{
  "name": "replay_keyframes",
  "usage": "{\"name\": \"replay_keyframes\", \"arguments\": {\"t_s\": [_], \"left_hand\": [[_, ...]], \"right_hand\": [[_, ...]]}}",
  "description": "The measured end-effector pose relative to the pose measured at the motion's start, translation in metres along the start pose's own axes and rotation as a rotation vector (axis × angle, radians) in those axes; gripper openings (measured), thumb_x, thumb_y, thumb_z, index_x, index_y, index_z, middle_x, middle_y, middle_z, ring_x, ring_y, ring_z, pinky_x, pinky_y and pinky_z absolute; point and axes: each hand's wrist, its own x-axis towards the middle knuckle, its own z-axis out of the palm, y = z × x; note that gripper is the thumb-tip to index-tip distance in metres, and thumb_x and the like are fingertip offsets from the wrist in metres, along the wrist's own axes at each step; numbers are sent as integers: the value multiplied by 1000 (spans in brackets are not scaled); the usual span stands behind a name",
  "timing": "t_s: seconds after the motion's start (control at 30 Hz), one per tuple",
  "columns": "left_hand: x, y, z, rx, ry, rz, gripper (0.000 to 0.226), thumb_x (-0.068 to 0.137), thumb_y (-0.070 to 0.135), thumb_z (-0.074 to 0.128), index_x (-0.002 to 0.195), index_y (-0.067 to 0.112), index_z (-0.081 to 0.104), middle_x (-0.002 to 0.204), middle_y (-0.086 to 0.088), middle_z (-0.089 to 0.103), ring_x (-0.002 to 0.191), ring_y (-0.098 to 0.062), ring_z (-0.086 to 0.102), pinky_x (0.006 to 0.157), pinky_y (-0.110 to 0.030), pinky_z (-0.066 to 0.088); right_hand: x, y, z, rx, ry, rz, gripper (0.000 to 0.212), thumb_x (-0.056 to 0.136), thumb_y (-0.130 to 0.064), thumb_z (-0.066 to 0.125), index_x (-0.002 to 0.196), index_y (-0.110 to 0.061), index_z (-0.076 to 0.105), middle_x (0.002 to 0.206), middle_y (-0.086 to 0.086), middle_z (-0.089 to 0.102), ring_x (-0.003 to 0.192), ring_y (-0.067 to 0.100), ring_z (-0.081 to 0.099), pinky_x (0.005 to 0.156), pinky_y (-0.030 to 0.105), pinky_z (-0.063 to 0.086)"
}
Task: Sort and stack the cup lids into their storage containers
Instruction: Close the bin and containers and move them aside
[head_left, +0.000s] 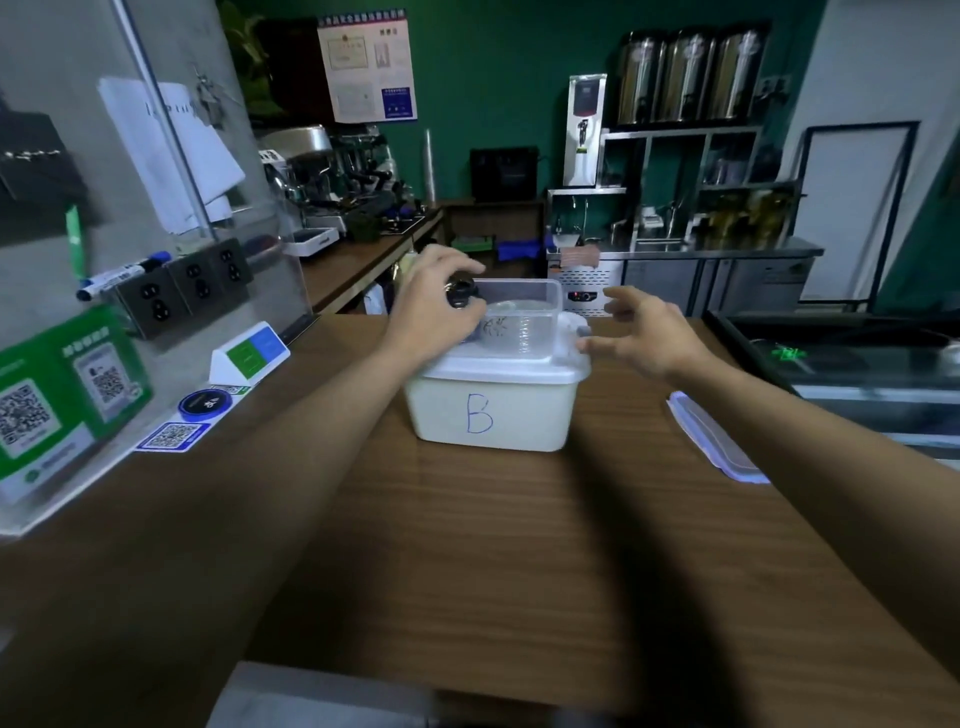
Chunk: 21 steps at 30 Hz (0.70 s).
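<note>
A white container marked "B" (491, 415) stands closed on the wooden counter, its white lid on. On top of it rests a clear container (524, 322) with what looks like clear lids inside. My left hand (434, 306) is at the clear container's left rim, fingers closed on a small dark lid (461, 294). My right hand (647, 335) hovers just right of both containers, fingers spread, holding nothing. A flat clear container lid (714, 439) with a blue edge lies on the counter to the right.
An acrylic screen (156, 208) with QR code signs, sockets and a marker stands along the left. A white sign block (249, 353) and a blue round sticker (204, 404) sit near it. A dark display case (852, 358) borders the right edge.
</note>
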Motion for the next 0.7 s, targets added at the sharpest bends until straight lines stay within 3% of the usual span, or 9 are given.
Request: {"name": "replay_keyframes", "arguments": {"t_s": [0.13, 0.27, 0.43, 0.57, 0.7], "left_hand": [[-8, 50, 49, -1, -152, 195, 23, 83, 15, 71, 106, 15, 77, 113, 0, 63, 106, -15, 61, 93, -33, 51], [-26, 85, 114, 27, -436, 280, 23, 87, 21, 70, 110, 20, 76, 115, 2, 64, 99, -12, 59, 95, -40, 51], [-46, 98, 194, 61, -686, 246, 40, 91, 20, 69, 130, 21, 69, 138, 0, 60, 132, -24, 52, 109, -44, 45], [-58, 100, 249, 70, -793, 224, 55, 94, 8, 65, 147, 15, 57, 153, -5, 52, 144, -25, 43, 118, -31, 32], [-71, 107, 291, 87, -844, 245, 52, 102, 5, 58, 153, 15, 51, 163, -7, 41, 151, -27, 34, 121, -29, 20]], "right_hand": [[-28, 45, -28, -93, -34, 71, 85, 83, -45, 88, 153, -14, 50, 147, 12, 60, 137, 28, 57, 111, 40, 45], [-55, 98, -47, -156, -93, 155, 78, 86, -38, 87, 151, -12, 53, 149, 13, 59, 137, 30, 55, 109, 37, 44], [-79, 155, -61, -233, -148, 240, 74, 86, -31, 87, 151, -14, 55, 151, 9, 59, 138, 28, 54, 102, 27, 38], [-96, 186, -60, -264, -212, 245, 73, 87, -32, 87, 151, -19, 55, 152, 8, 55, 138, 27, 51, 94, 22, 35], [-108, 210, -50, -194, -252, 236, 74, 81, -39, 90, 146, -20, 60, 144, -3, 63, 136, 19, 57, 110, 22, 39]]}}
